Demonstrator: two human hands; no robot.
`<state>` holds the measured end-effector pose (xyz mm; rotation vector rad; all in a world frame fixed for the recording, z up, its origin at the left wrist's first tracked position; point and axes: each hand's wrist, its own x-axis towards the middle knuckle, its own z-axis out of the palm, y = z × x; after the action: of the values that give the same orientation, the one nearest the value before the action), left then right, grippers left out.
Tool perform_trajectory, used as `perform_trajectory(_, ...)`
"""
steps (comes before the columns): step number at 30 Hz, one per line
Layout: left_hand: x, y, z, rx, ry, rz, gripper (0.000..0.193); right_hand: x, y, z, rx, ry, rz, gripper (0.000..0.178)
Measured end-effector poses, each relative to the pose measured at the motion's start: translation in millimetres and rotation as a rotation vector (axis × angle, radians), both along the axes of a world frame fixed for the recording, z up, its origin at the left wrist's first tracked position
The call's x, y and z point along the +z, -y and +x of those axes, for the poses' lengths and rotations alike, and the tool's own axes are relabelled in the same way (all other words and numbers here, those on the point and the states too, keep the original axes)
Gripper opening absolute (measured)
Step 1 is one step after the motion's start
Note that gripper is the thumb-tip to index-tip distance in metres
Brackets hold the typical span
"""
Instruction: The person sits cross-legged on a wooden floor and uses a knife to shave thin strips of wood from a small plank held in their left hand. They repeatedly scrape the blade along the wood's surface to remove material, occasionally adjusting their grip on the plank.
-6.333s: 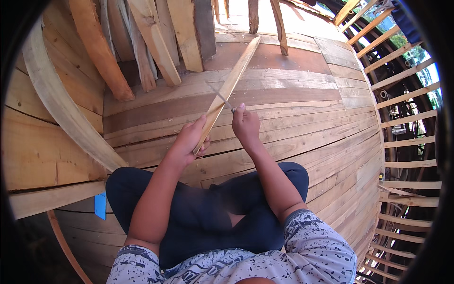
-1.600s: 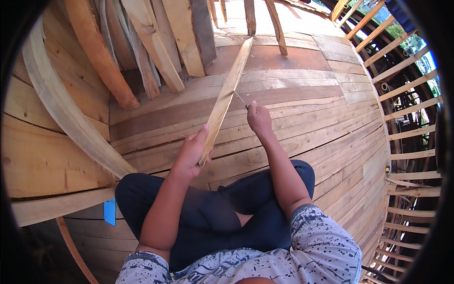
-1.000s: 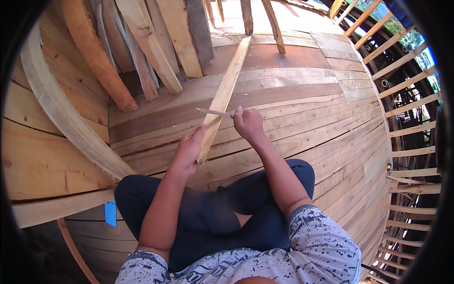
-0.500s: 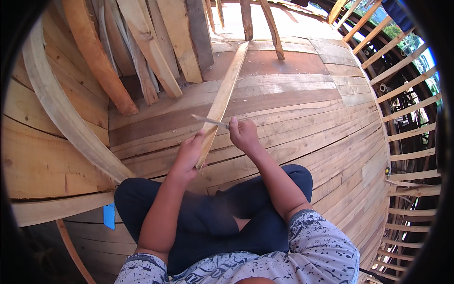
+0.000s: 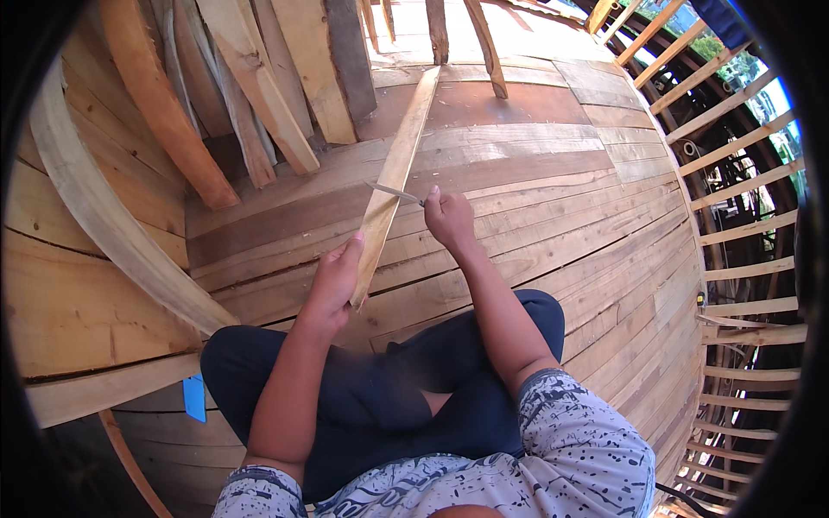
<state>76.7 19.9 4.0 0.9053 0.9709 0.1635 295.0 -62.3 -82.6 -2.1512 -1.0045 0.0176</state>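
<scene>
Left hand (image 5: 335, 274): fingers closed round near end of wooden strip (image 5: 399, 160), which slants away over plank floor (image 5: 553, 226). Right hand (image 5: 449, 220): fingers wrapped round knife (image 5: 395, 192), blade across strip. Risk: blade skidding on uneven grain could nick left thumb.

The left hand (image 5: 335, 278) grips 1 wooden strip (image 5: 406, 142); the right hand (image 5: 449, 220) holds a knife (image 5: 395, 192) across it.

The strip (image 5: 401, 155) looks like fairly smooth bare wood, the blade (image 5: 395, 192) metal, the trousers (image 5: 475, 414) matt cloth, the floor (image 5: 535, 224) matt timber.
</scene>
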Motion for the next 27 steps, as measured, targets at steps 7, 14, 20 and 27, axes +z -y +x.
perform_trajectory(7,3.5,-2.2,0.2,0.002,-0.016,0.049,0.033,0.6,5.1,-32.3,0.251,0.068,0.128,0.053)
perform_trajectory(14,-0.7,-9.6,-3.6,-0.025,0.031,-0.088,0.034,-2.7,1.7,-23.0,0.125,-0.010,0.042,0.057)
perform_trajectory(20,3.6,3.5,3.1,-0.012,0.050,0.091,0.036,-16.9,-1.3,4.0,-0.006,0.000,-0.020,0.050)
perform_trajectory(27,-13.1,-4.4,-5.0,-0.055,-0.024,0.177,0.035,-6.8,-5.0,-14.6,0.111,0.028,0.121,0.057)
